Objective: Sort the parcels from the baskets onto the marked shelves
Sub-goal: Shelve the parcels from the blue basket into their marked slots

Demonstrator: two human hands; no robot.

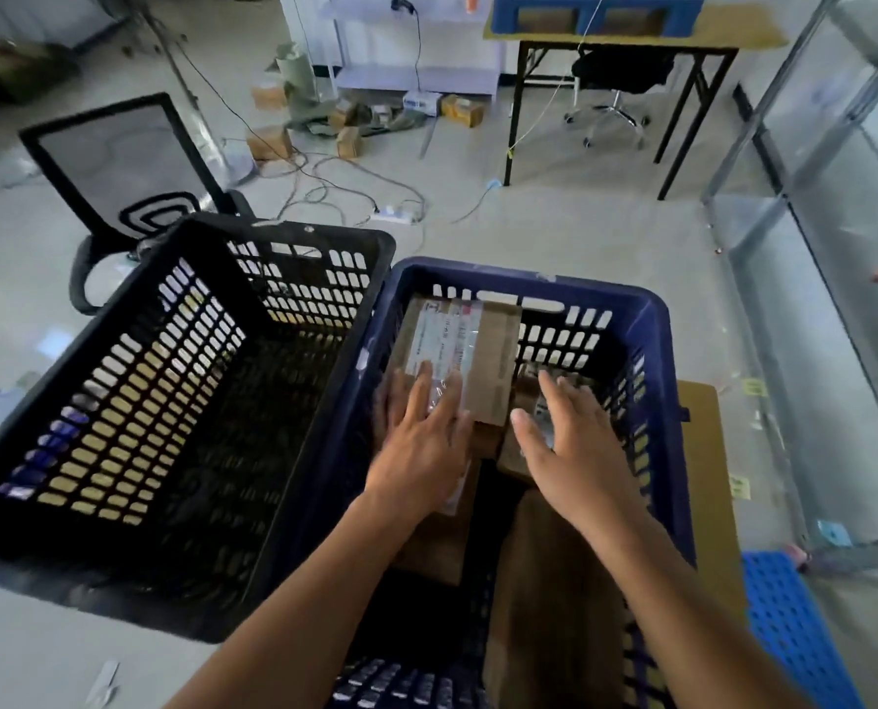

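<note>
Both hands reach into the blue basket (646,319) — left hand (419,432) spread flat on the labelled parcel (457,350) at twelve o'clock, right hand (565,442) open, likely to lift it.

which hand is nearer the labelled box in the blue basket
Left. The left hand lies flat on the labelled box; the right hand hovers open beside it, over other parcels.

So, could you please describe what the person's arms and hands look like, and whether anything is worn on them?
Both forearms are bare right down to the frame's lower edge: no sleeves show. The left hand and right hand wear no gloves, and no watch, bracelet or ring is visible on the wrists or fingers. The picture is slightly blurred, so finer marks cannot be made out.
</note>
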